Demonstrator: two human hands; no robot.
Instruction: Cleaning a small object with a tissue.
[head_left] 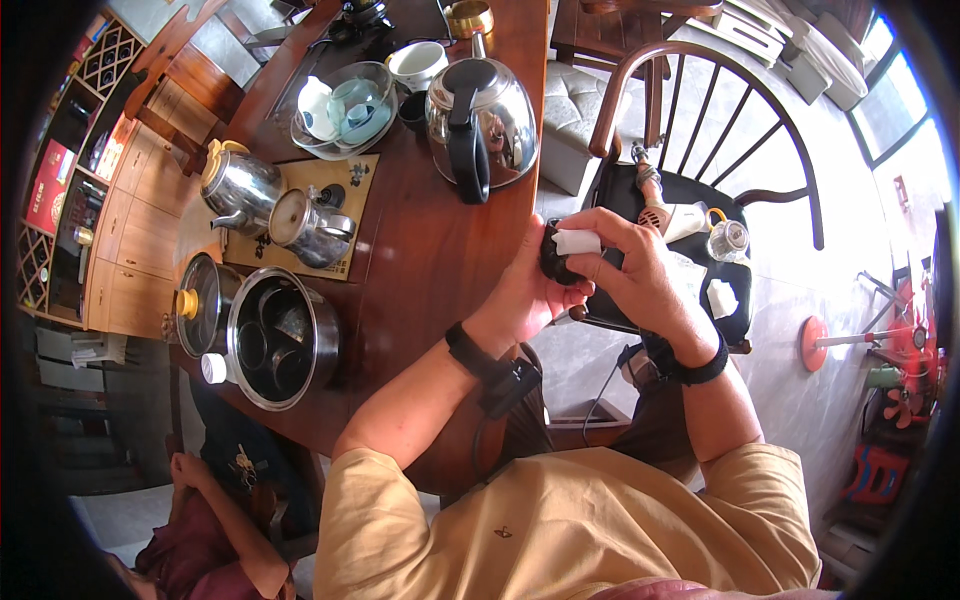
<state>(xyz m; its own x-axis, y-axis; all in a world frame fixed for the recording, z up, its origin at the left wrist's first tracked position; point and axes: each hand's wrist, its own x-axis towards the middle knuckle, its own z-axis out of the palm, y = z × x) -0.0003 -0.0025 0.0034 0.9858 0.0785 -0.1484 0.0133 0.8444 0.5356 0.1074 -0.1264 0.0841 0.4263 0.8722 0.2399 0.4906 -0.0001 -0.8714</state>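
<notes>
My left hand point(522, 292) is closed around a small dark cup point(551, 262), holding it just off the table's right edge. In my right hand point(642, 268) a white piece point(577, 242), which looks like a folded tissue or sponge, is pinched between thumb and fingers. The white piece lies against the cup's opening; whether it reaches inside cannot be made out. Part of the cup is hidden behind my fingers.
A steel kettle point(507, 118) stands near the wooden table's point(400, 325) right edge. Left of it are a glass bowl point(375, 82) of cups, metal teapots point(240, 185) and a steel pot point(322, 345). A black-seated chair point(660, 195) holds glassware. Another person point(215, 545) sits lower left.
</notes>
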